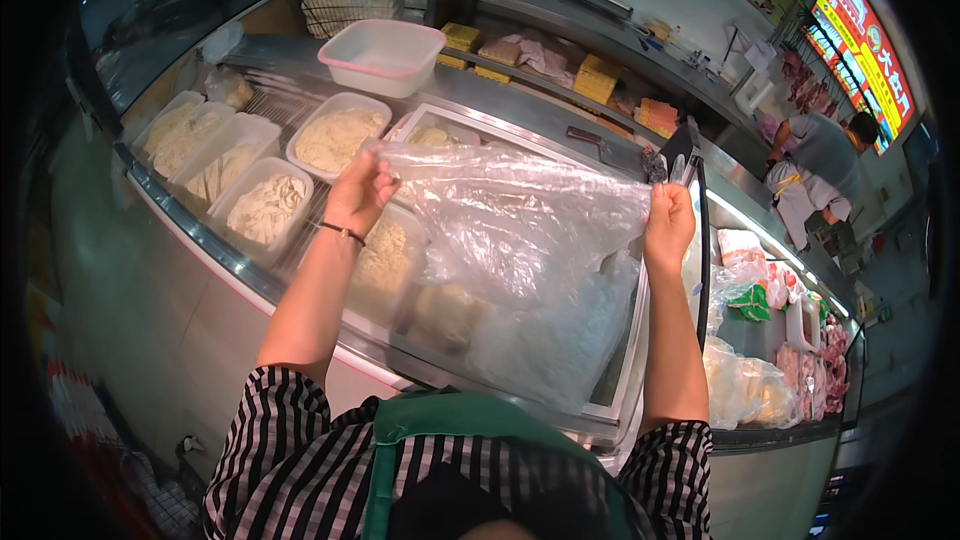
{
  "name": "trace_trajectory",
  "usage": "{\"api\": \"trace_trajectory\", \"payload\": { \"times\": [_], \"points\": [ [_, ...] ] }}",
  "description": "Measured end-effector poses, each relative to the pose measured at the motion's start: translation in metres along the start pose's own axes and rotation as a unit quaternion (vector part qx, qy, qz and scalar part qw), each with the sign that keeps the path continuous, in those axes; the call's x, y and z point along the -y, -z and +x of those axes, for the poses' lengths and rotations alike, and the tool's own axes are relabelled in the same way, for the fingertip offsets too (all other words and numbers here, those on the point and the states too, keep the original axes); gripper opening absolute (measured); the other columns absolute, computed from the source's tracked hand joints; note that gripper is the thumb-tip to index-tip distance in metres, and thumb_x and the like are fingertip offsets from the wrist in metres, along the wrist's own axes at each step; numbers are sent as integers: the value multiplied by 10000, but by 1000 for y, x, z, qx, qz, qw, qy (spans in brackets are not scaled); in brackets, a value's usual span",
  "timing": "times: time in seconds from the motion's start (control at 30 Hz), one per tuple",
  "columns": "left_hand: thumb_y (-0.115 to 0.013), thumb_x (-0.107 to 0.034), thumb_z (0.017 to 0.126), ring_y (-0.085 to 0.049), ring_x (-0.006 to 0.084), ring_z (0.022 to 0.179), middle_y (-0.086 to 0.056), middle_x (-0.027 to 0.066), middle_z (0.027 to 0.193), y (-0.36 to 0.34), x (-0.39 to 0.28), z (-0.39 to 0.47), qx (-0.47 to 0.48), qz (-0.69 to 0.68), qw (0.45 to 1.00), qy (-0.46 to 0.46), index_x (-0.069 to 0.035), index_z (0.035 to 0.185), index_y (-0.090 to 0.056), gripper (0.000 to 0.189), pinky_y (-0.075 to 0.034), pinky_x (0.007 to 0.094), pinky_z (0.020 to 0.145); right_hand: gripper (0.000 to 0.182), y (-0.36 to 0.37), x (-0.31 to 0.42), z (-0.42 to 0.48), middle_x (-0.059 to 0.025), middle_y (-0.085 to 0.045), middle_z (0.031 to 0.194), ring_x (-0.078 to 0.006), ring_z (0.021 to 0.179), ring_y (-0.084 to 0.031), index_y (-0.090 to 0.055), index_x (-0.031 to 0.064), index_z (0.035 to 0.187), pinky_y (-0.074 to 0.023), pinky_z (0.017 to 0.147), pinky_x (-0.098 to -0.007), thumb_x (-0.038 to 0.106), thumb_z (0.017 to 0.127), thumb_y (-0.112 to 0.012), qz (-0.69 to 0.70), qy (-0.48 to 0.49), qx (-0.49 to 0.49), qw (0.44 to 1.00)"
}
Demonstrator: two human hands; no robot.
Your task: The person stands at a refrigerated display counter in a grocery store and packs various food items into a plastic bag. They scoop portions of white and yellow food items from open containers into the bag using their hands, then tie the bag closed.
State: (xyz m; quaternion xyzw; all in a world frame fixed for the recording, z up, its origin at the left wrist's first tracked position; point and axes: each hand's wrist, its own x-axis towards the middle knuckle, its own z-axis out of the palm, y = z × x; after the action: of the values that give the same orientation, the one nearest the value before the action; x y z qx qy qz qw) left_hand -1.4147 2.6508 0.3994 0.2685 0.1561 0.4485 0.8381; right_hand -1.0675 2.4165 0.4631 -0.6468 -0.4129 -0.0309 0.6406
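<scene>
A clear plastic bag (517,217) is stretched out between my two hands above a display counter. My left hand (360,193) grips its upper left corner, and my right hand (668,221) pinches the upper right corner. Beneath the bag lies a glass-topped case with a white frame (637,322), partly hidden by the plastic. Just left of my left hand is a white tub of pale noodle-like food (337,136). Another tub of pale crumbly food (381,259) shows below my left wrist.
More food tubs (264,210) line the counter's left side. An upturned-rim white basin (382,56) stands behind them. A cleaver (600,144) lies on the steel ledge. On the right, a lit case holds bagged goods and meat (806,379); a person (817,157) bends beyond it.
</scene>
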Motion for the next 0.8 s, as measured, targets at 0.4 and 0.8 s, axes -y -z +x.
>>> {"api": "trace_trajectory", "payload": {
  "times": [0.4,0.8],
  "points": [
    [-593,-201,836,-414,189,1178,-416,44,1272,-15,160,-88,268,225,927,134,-91,1336,-338,572,-380,357,953,295,-49,108,21,-58,-562,846,-155,722,-582,-403,40,1204,-502,653,-274,117,920,-432,395,-171,79,899],
    [-525,-125,880,-559,134,716,-583,17,780,-19,112,-31,-114,4,988,102,-103,912,-567,57,-494,320,684,152,15,79,43,-79,-587,751,-171,673,-612,-541,15,972,-544,621,-293,19,872,-427,370,-161,-24,915]
  ]
}}
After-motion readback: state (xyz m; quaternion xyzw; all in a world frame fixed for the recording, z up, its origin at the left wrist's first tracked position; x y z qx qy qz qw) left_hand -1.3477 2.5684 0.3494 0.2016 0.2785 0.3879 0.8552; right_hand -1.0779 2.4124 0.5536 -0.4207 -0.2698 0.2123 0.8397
